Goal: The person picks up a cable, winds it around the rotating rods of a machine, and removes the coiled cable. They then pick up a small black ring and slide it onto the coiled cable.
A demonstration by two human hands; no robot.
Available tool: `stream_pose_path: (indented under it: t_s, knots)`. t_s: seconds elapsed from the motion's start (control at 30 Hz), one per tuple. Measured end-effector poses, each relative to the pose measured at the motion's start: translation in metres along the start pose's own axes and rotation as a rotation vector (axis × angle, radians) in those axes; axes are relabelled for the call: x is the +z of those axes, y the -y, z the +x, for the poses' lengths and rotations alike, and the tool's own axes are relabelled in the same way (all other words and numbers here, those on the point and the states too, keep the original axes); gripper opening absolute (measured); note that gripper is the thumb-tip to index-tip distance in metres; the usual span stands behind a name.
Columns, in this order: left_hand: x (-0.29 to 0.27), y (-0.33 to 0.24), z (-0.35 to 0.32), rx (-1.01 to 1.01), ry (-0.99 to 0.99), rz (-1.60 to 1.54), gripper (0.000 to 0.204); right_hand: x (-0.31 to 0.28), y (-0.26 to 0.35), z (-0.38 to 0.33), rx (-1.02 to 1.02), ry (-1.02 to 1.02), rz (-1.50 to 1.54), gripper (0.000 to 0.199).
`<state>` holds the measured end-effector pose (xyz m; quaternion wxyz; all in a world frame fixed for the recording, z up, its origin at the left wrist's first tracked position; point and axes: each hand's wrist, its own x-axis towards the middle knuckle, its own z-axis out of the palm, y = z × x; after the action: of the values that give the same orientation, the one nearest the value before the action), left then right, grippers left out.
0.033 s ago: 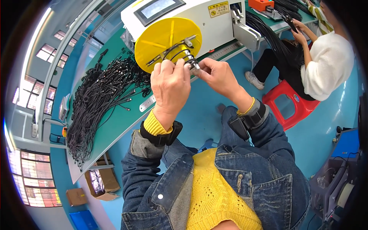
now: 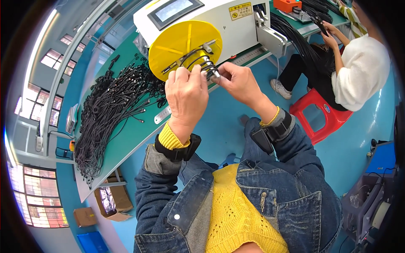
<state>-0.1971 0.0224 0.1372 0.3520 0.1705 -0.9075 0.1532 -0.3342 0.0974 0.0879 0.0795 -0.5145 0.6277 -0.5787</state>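
Observation:
A black cable (image 2: 193, 54) runs in loops around metal pins on the face of a yellow disc (image 2: 162, 50) fixed to a white machine (image 2: 234, 31). My left hand (image 2: 185, 95) is at the lower front of the disc, its fingers closed in a pinch at the cable loops. From the right, my right hand (image 2: 244, 84) pinches at the outer end of the coil, beside a shiny metal pin (image 2: 215, 74). The fingers of both hands hide the exact spots where they grip. Part of the coil shows between the two hands.
A heap of black cables (image 2: 109, 114) covers the green table (image 2: 137, 133) to the left, with a steel ruler (image 2: 162, 114) near its edge. A person in white (image 2: 363, 71) sits at right on a red stool (image 2: 314, 122), handling cables. Cardboard boxes (image 2: 122, 198) stand below the table.
Both hands stay at the coil; my left hand has shifted very slightly left. The loops between the hands look a little more exposed.

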Motion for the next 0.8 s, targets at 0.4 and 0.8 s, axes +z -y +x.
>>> stream_pose_path:
  t_s: [0.4,0.8]
  knots:
    - [0.02,0.017,-0.003,-0.203,0.154,-0.434,0.051,0.008,-0.037,0.041,-0.207,0.18,0.32,0.083]
    - [0.009,0.008,0.002,-0.148,0.114,-0.482,0.019,0.04,-0.005,0.007,-0.342,-0.316,-0.045,0.039]
